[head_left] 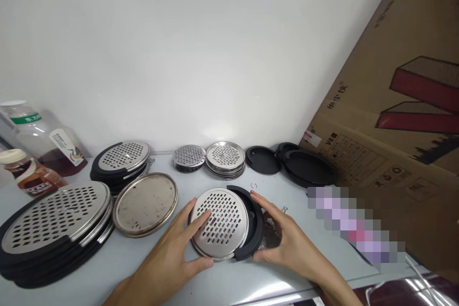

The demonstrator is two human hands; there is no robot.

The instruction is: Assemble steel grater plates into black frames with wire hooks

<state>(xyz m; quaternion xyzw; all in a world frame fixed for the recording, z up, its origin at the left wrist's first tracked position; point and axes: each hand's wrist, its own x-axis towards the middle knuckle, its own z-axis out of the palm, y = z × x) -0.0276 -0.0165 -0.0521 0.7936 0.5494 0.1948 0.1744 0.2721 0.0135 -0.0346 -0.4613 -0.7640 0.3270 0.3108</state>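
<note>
A round metal grater plate (218,222) with oblong slots sits partly inside a black crescent-shaped holder (255,229) on the work surface. My left hand (170,256) grips the plate from the left, index finger lying across its face and thumb at its near edge. On the other side, my right hand (283,236) curls around the outer rim of the black holder, fingertips at the far edge and thumb at the near one. Some shiny, wiry metal pieces (270,234) show under my right palm, too covered to make out. A small metal ring (254,185) lies behind the holder.
At left are stacks of large (53,220) and smaller slotted plates (124,155), a plain round metal tray (145,203) and two bottles (60,146) (30,172). Small grater discs (225,155) and black round bases (263,159) line the wall. A cardboard box (387,143) leans at right.
</note>
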